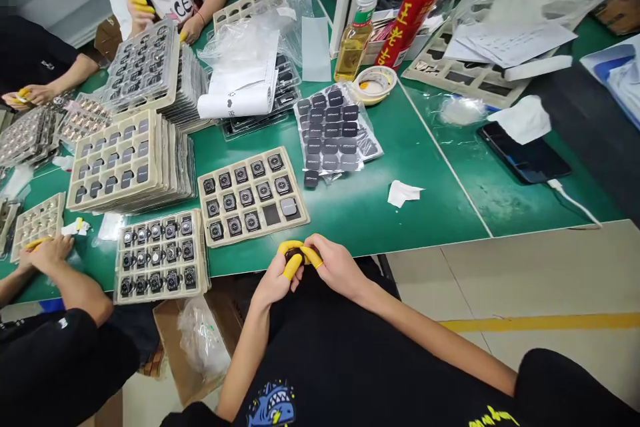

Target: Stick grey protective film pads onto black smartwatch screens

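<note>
Just past the table's front edge, my left hand (280, 275) is closed around a small dark watch case (295, 254), mostly covered by fingers. My right hand (334, 265) pinches at the same watch case from the other side. Yellow finger cots cover several of my fingertips. Beyond my hands lies a beige tray (203, 207) of black watch cases; one front-row compartment (271, 215) holds none, and beside it sits a grey-faced piece (289, 207). A sheet of dark square stickers (333, 130) is behind the tray, to the right.
Left of me are a second watch tray (204, 273) and tall tray stacks (170, 167). Tape (375, 85), a yellow-liquid bottle (354, 37) and a red can (415, 10) stand behind. A phone (525, 155) and crumpled tissue (404, 193) lie right. Other people work left and across.
</note>
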The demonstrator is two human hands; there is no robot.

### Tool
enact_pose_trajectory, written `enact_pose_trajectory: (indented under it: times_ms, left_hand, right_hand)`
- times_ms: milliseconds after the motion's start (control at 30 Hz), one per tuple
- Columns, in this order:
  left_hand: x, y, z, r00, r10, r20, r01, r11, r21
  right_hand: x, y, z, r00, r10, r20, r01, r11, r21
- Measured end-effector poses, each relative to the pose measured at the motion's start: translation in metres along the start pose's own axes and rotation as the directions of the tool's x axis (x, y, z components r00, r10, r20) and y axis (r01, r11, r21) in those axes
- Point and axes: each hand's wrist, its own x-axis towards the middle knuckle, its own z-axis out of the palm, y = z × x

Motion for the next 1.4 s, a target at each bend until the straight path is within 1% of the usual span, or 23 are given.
enact_pose_trajectory:
  times_ms: [33,100,200,333,400,433,500,533,567,633,700,767,800,833,900,967,1100,1167,1267,1300,1333,1367,1400]
  left_hand:
    - [0.001,-0.003,0.001,1.0,-0.005,0.011,0.006,0.997,-0.08]
    - [0.001,-0.01,0.004,1.0,0.002,-0.017,-0.007,0.966,-0.258]
    - [-0.003,-0.019,0.006,0.99,0.01,-0.143,-0.076,0.884,-0.461]
    - [-0.016,-0.023,-0.001,0.962,0.01,-0.273,-0.169,0.806,-0.568]
    - [-0.024,-0.024,-0.006,0.947,0.03,-0.32,-0.221,0.783,-0.582]
    - [-0.028,-0.025,-0.008,0.941,0.041,-0.337,-0.242,0.777,-0.581]
    - [-0.033,-0.028,-0.015,0.928,0.068,-0.367,-0.28,0.778,-0.563]
    - [-0.034,-0.029,-0.02,0.93,0.078,-0.36,-0.278,0.789,-0.548]
    - [-0.032,-0.031,-0.026,0.932,0.093,-0.351,-0.278,0.805,-0.524]
    - [-0.024,-0.031,-0.038,0.933,0.117,-0.342,-0.276,0.84,-0.468]
    - [-0.013,-0.027,-0.047,0.939,0.141,-0.315,-0.274,0.859,-0.432]
    - [-0.003,-0.021,-0.05,0.944,0.168,-0.284,-0.279,0.867,-0.413]
    - [0.0,-0.018,-0.05,0.946,0.18,-0.27,-0.282,0.869,-0.407]
    - [0.003,-0.016,-0.05,0.949,0.186,-0.256,-0.279,0.873,-0.4]
    - [0.007,-0.013,-0.049,0.955,0.18,-0.235,-0.262,0.885,-0.384]
    - [0.008,-0.014,-0.05,0.96,0.165,-0.225,-0.24,0.9,-0.363]
    - [0.007,-0.015,-0.048,0.965,0.152,-0.215,-0.219,0.915,-0.338]
    - [0.007,-0.014,-0.045,0.963,0.171,-0.209,-0.238,0.902,-0.361]
    - [0.008,-0.011,-0.04,0.956,0.191,-0.223,-0.268,0.879,-0.395]
    - [0.008,-0.011,-0.04,0.954,0.192,-0.23,-0.272,0.877,-0.396]
    - [0.008,-0.012,-0.04,0.953,0.192,-0.236,-0.274,0.879,-0.391]
    - [0.009,-0.014,-0.041,0.951,0.191,-0.245,-0.276,0.881,-0.384]
    - [0.009,-0.016,-0.043,0.948,0.192,-0.255,-0.28,0.884,-0.375]
  right_hand:
    - [0.0,0.0,0.0,1.0,0.006,0.003,-0.006,1.0,0.011]
    - [0.001,0.0,0.0,1.0,0.01,0.018,-0.011,0.999,0.039]
    - [0.011,0.002,0.002,0.998,-0.001,0.061,-0.005,0.995,0.095]
    - [0.029,0.002,-0.003,0.996,-0.002,0.093,-0.011,0.991,0.136]
    - [0.037,0.002,-0.016,0.997,0.023,0.07,-0.031,0.992,0.118]
    - [0.041,0.003,-0.026,0.998,0.04,0.05,-0.045,0.994,0.1]
    - [0.052,0.01,-0.055,0.997,0.082,0.002,-0.082,0.995,0.049]
    - [0.058,0.017,-0.076,0.994,0.108,-0.027,-0.107,0.994,0.017]
    - [0.066,0.027,-0.1,0.988,0.14,-0.062,-0.141,0.99,-0.016]
    - [0.081,0.053,-0.16,0.962,0.225,-0.155,-0.239,0.968,-0.079]
    - [0.097,0.084,-0.226,0.902,0.324,-0.285,-0.369,0.922,-0.121]
    - [0.114,0.113,-0.287,0.817,0.397,-0.418,-0.493,0.857,-0.149]
    - [0.123,0.126,-0.311,0.768,0.423,-0.48,-0.55,0.82,-0.157]
    - [0.132,0.138,-0.33,0.726,0.45,-0.52,-0.6,0.784,-0.159]
    - [0.149,0.157,-0.354,0.661,0.496,-0.563,-0.677,0.718,-0.163]
    - [0.162,0.171,-0.361,0.623,0.53,-0.575,-0.728,0.662,-0.179]
    - [0.169,0.185,-0.357,0.58,0.555,-0.596,-0.787,0.57,-0.236]
    - [0.167,0.184,-0.355,0.561,0.54,-0.628,-0.804,0.535,-0.258]
    - [0.152,0.171,-0.344,0.546,0.485,-0.683,-0.811,0.51,-0.286]
    - [0.143,0.165,-0.335,0.561,0.463,-0.686,-0.799,0.52,-0.303]
    - [0.131,0.158,-0.323,0.589,0.444,-0.675,-0.777,0.539,-0.324]
    - [0.117,0.15,-0.307,0.631,0.426,-0.648,-0.744,0.57,-0.35]
    - [0.101,0.143,-0.288,0.688,0.416,-0.595,-0.696,0.611,-0.378]
